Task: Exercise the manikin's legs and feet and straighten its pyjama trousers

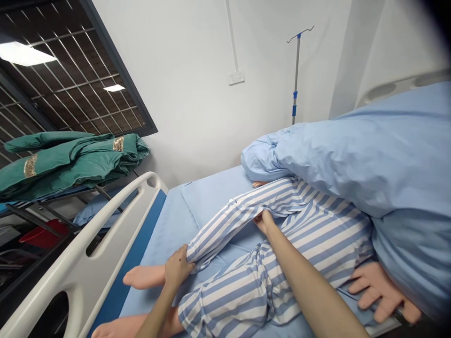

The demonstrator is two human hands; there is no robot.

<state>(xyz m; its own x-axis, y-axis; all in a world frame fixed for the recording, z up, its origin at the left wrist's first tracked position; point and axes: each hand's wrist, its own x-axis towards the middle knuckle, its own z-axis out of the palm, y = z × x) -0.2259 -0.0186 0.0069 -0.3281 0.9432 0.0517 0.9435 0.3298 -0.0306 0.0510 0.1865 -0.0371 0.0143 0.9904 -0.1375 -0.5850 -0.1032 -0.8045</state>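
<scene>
A manikin in blue-and-white striped trousers (317,230) lies on the bed. My left hand (179,265) is wrapped round the ankle of its far leg, at the trouser cuff, with the bare foot (144,277) sticking out beyond. Under the knee of that same leg, my right hand (263,221) holds from below, its fingers partly hidden by the cloth. The leg is slightly bent at the knee. Nearer to me lies the other leg (229,300), its foot (116,327) partly behind my left forearm. The manikin's hand (384,288) rests palm down at the right.
A blue quilt (345,155) is bunched over the manikin's upper body. The white footboard (141,206) borders the bed at left. Behind it, green clothing (77,159) lies on a rack near a barred window (70,65). An IV pole (296,70) stands by the wall.
</scene>
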